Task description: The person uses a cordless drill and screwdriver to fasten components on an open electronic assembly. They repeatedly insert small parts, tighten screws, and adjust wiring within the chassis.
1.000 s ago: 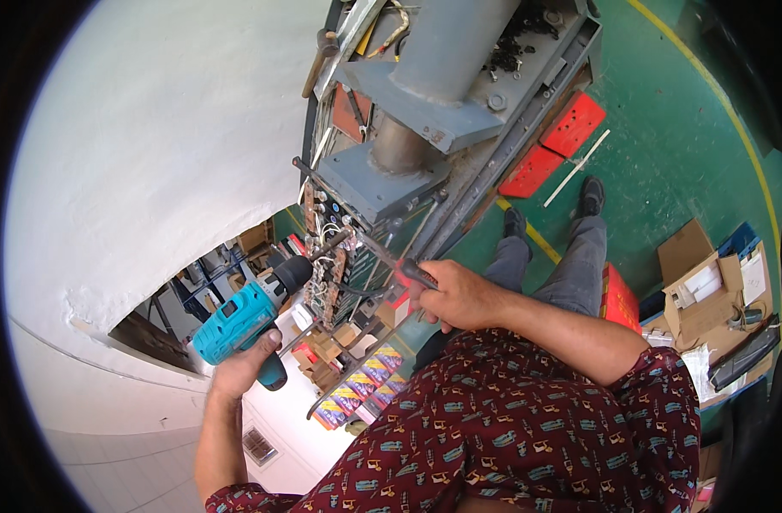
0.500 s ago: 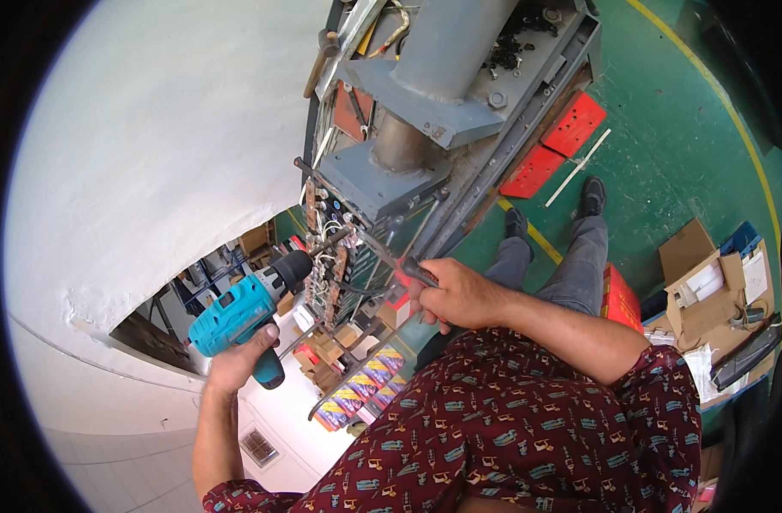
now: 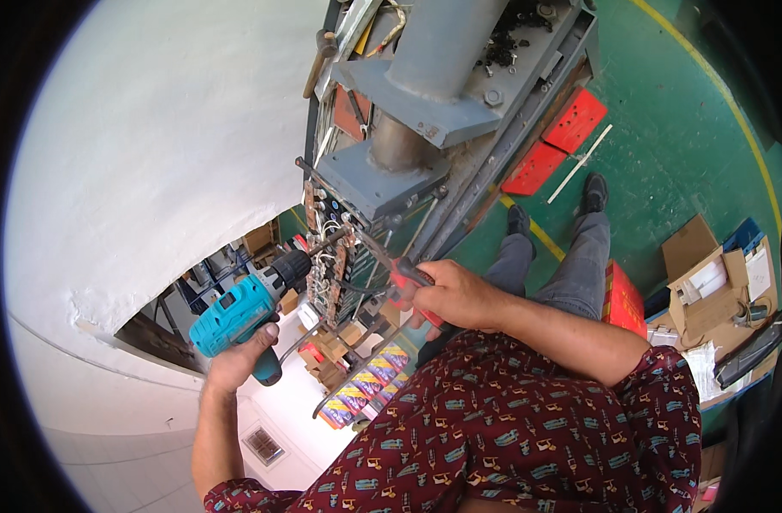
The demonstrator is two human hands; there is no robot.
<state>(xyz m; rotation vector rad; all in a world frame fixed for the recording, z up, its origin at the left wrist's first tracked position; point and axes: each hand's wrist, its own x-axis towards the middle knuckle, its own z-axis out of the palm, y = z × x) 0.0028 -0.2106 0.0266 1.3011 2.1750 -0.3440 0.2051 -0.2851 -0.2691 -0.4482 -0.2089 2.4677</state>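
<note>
My left hand [image 3: 239,359] is wrapped round the grip of a teal and black cordless drill [image 3: 235,315], thumb on the near side. The drill's chuck points right, and a dark bit or driver [image 3: 327,242] runs from it to the wired metal assembly [image 3: 322,282]. My right hand [image 3: 459,295] is closed round pliers [image 3: 405,275] with red and black handles. The pliers' jaws reach up and left, close to the tip of the bit; what they grip, if anything, is too small to tell. Several white wires and copper-coloured bars show beside the bit.
A grey steel machine frame [image 3: 382,181] with a thick column [image 3: 446,43] stands ahead, loose bolts on its top. A hammer [image 3: 324,47] lies at its left edge. Red plates [image 3: 534,169] are on the green floor; an open cardboard box [image 3: 703,286] is at right.
More of the pliers' red handles shows, and the handles look further apart in my right hand. The drill has stayed almost in place, its bit still at the assembly.
</note>
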